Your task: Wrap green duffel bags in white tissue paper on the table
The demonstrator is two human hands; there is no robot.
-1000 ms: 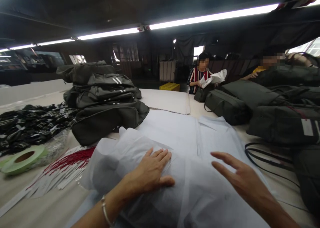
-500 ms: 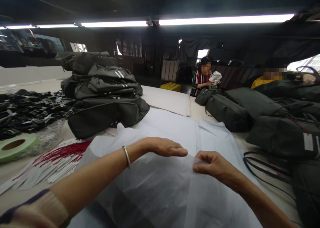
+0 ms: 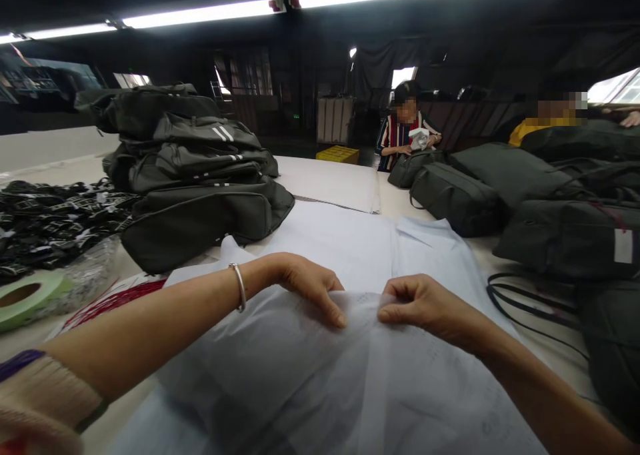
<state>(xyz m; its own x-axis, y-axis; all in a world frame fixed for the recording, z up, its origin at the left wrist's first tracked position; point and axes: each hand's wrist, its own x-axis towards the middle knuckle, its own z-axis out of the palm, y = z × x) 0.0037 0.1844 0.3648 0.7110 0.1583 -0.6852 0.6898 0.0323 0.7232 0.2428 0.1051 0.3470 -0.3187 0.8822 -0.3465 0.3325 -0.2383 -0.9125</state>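
Observation:
A large translucent white plastic bag (image 3: 300, 368) fills the foreground, with faint print on it and a dark shape showing through the lower part. My left hand (image 3: 315, 287), a silver bangle at its wrist, holds the upper edge of this bag; the thumb lies over the film and the other fingers are partly hidden behind it. Close by on the right, my right hand (image 3: 407, 300) pinches the same edge between thumb and bent fingers. Beneath and beyond the hands spreads a stack of flat plastic bags (image 3: 340, 238).
Dark green bags (image 3: 200, 222) are piled at left, with more bags (image 3: 460, 198) along the right. Black straps (image 3: 55, 225), a pale green tape roll (image 3: 30, 298) and red tag strings (image 3: 117, 298) lie left. Across the table a person (image 3: 405, 132) in stripes handles white material.
My left hand has turned, its thumb coming down over the film, and now grips the bag's edge. My right hand keeps its pinch. The view has tipped slightly downward.

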